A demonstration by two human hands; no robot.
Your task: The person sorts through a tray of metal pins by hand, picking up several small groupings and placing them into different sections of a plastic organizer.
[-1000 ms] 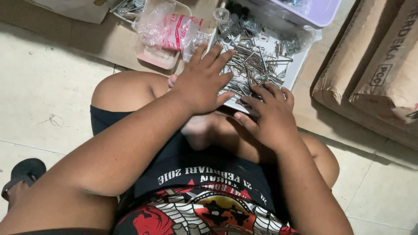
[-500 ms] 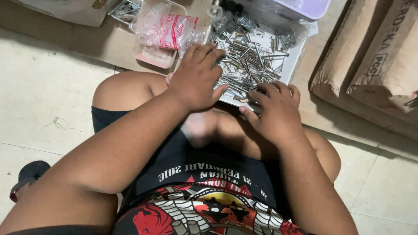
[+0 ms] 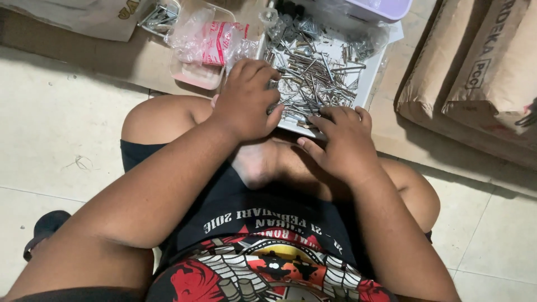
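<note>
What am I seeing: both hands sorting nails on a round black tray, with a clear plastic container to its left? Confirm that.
The tray is wrong. The head view shows the left hand and right hand on nails in a rectangular white tray. The clear plastic container does sit left.

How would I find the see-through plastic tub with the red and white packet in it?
Start at the white tray heaped with metal screws, in front of the person's knees. Look just beside it, past the left hand: the plastic tub sits there. Only it holds crinkly bags with a red and white packet.
</note>
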